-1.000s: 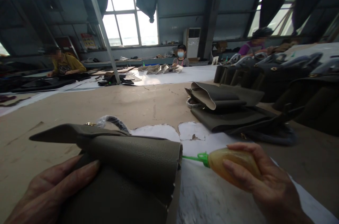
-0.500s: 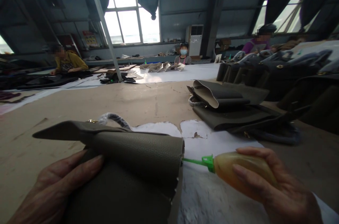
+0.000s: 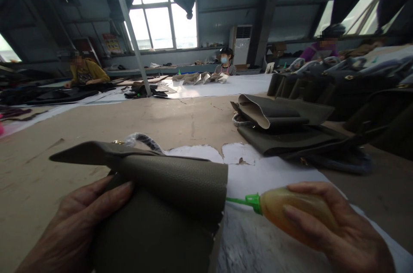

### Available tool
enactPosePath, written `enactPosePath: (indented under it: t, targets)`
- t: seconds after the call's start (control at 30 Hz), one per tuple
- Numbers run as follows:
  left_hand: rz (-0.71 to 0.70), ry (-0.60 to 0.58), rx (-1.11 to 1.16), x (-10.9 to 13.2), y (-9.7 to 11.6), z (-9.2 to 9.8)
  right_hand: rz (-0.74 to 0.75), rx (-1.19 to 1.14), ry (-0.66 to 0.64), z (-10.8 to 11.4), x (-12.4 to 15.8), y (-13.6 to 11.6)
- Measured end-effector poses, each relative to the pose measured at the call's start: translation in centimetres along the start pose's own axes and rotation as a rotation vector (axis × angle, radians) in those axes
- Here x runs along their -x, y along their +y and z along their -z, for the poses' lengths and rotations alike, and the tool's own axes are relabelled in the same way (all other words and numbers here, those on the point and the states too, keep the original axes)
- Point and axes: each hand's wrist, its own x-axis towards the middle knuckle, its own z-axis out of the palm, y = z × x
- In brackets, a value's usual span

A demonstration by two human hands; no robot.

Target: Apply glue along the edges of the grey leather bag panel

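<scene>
My left hand [image 3: 85,217] grips a dark olive leather bag piece [image 3: 167,217] at its left side, thumb on top and fingers hidden beneath. The leather curls over into a fold, and its right edge looks notched. Behind the fold shows a plastic-wrapped handle [image 3: 143,140] with gold-coloured hardware. My right hand [image 3: 342,230] is wrapped around an amber squeeze bottle [image 3: 295,210] with a green nozzle cap [image 3: 252,202]. The thin nozzle points left and its tip meets the right edge of the leather; whether it goes behind the edge I cannot tell.
Two similar bag pieces [image 3: 284,135] lie stacked at right, with a row of dark bags [image 3: 322,88] behind them. Torn white paper [image 3: 190,152] covers part of the brown tabletop [image 3: 155,118]. A slanted metal pole [image 3: 129,28] stands beyond. Several people sit at far tables.
The view has shifted slightly, so the background sits a little to the right. The leather piece appears slightly farther right and its edge overlaps the nozzle tip more. Both grips stay the same.
</scene>
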Motion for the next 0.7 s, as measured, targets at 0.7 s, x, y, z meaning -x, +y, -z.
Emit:
enactPosePath:
  t: [0.7]
  targets:
    - [-0.013, -0.006, 0.064, -0.21, 0.27, -0.25, 0.274, 0.023, 0.023, -0.06, 0.04, 0.88]
